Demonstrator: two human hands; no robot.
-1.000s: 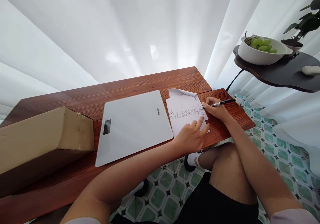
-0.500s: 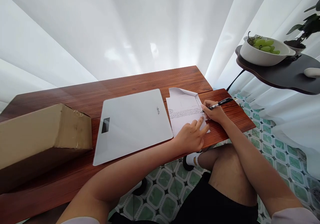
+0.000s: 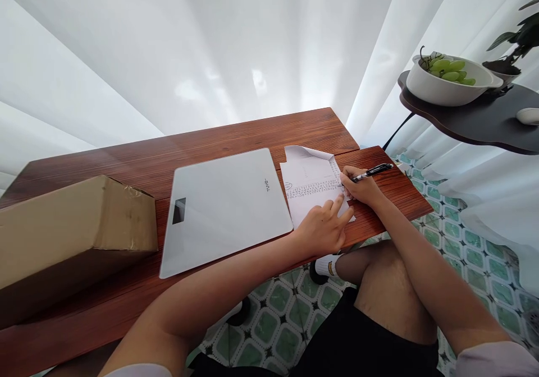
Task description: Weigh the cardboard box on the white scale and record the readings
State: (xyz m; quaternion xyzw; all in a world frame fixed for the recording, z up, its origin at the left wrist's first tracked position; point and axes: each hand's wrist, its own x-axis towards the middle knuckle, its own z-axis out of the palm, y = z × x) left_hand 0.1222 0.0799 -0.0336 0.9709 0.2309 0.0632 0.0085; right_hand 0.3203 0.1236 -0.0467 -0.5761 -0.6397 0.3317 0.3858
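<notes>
One sheet of paper lies on the right part of the wooden bench, just right of the scale, far corner curled up. Rows of small writing cross it, too small to read. One black pen is pinched in the right hand, tip down on the paper's right edge; the tip itself is hidden behind the fingers. Left hand lies on the near part of the sheet, fingers half curled and holding nothing, index finger stretched toward the pen tip; it covers the sheet's lower corner.

One flat white scale sits mid-bench, dark display window at its left end, small logo on the right, unreadable. One cardboard box on the left end of the bench, cut off by the frame edge.

Right of the bench, a dark shelf carries one white bowl of green grapes; count of grapes unclear. A potted plant behind it is cut off at the frame. One pale rounded object at the shelf's right edge, hard to identify.

White curtain behind. Green patterned floor tiles below, with the person's bare knee and one white sock visible.
</notes>
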